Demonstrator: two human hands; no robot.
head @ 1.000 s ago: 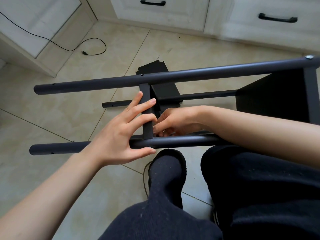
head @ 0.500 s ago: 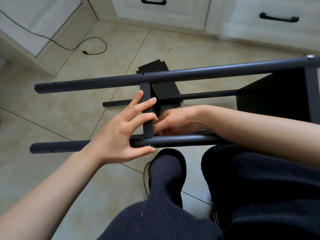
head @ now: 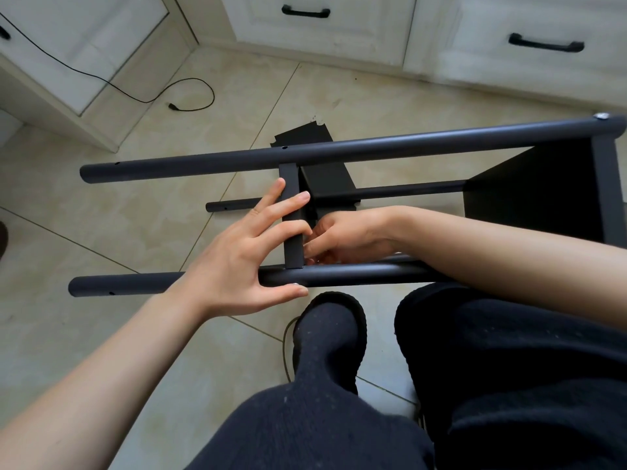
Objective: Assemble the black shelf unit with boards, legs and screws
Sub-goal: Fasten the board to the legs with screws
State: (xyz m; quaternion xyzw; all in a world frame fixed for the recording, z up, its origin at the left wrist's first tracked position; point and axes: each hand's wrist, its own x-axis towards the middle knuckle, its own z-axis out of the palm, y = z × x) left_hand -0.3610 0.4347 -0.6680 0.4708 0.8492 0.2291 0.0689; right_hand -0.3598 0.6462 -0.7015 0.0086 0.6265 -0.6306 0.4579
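Observation:
The black shelf unit lies on its side across my lap, its tube legs pointing left. The upper leg (head: 339, 154) and the near leg (head: 356, 274) run side by side, and a third leg (head: 407, 191) lies lower behind them. A black board seen edge-on (head: 291, 212) stands between the two upper legs. My left hand (head: 244, 252) presses straight fingers against this board's edge, thumb under the near leg. My right hand (head: 339, 237) reaches inside the frame just right of the board, fingertips curled together at its lower corner; what they pinch is hidden. A fitted board (head: 543, 198) closes the right end.
A loose black board (head: 305, 134) lies on the tiled floor beyond the frame. A black cable (head: 190, 93) trails across the floor at the left. White cabinets with black handles (head: 305, 11) line the far side. My legs in dark trousers fill the bottom right.
Almost nothing has moved. Both hands stay at the edge-on board, with only small shifts of the right hand's fingertips.

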